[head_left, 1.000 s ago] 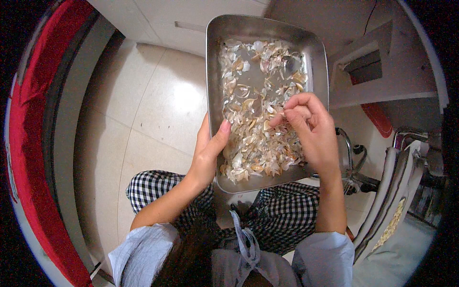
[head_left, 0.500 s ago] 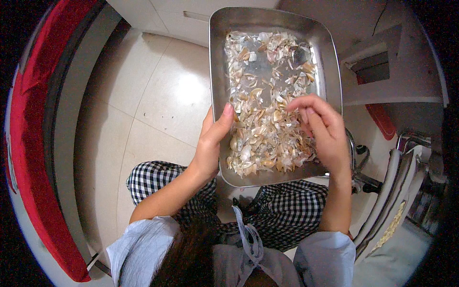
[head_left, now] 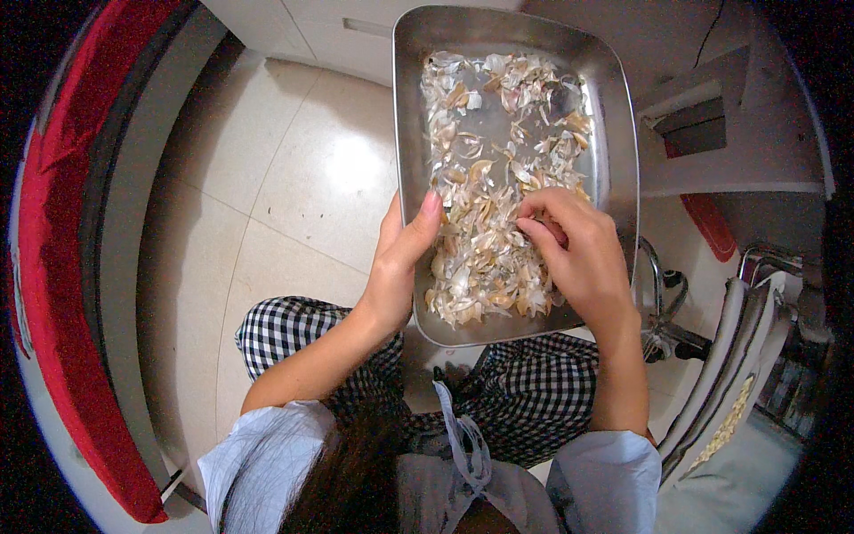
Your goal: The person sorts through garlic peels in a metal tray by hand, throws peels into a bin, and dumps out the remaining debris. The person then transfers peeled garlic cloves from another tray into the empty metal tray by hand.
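Observation:
A rectangular metal tray (head_left: 607, 133) with rounded corners is held over my lap, its long side running away from me. Dry, papery garlic skins (head_left: 480, 240), white and tan, lie thick in its near half and thinner toward the far end. My left hand (head_left: 400, 254) grips the tray's left wall, thumb over the rim and fingers outside. Over the right part of the heap, my right hand (head_left: 574, 254) is curled, thumb and forefinger pinched at the garlic skins. Its other fingers are tucked in and partly hidden.
Pale floor tiles (head_left: 302, 178) spread to the left, with a red-covered padded edge (head_left: 62, 356) beyond. A white cabinet front (head_left: 347, 44) stands ahead. Close by on the right are a black and metal chair base (head_left: 667, 329) and a grey slatted object (head_left: 712, 374).
My right hand has moved left and its loosely spread fingers have closed to a pinch at the garlic skins. The tray has shifted very slightly away, with my left hand still on it.

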Action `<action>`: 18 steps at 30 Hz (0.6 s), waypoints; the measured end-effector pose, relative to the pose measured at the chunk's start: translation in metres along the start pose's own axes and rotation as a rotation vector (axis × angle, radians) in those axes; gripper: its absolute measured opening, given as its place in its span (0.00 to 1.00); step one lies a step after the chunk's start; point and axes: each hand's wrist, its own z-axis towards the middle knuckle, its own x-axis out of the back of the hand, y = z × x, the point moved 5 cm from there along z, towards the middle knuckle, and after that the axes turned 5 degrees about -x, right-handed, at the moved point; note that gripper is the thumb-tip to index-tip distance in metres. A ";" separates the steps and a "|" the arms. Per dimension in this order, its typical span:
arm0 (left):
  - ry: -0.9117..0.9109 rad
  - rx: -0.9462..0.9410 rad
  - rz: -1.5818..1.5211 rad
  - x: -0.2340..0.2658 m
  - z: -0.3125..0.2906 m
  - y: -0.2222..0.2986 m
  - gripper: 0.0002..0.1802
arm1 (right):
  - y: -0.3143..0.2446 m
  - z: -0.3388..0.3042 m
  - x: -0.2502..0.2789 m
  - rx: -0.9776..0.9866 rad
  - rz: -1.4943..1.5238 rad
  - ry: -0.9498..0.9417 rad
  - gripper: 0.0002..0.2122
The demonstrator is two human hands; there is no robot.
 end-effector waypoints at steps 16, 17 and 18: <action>0.028 -0.001 0.077 -0.003 -0.001 0.004 0.26 | 0.011 0.000 0.006 -0.232 0.124 -0.048 0.09; 0.045 0.003 0.079 -0.003 -0.001 0.004 0.26 | 0.014 0.000 0.008 -0.324 0.610 -0.057 0.10; 0.038 0.003 0.080 -0.004 -0.001 0.003 0.26 | 0.016 -0.001 0.009 -0.405 1.096 -0.060 0.12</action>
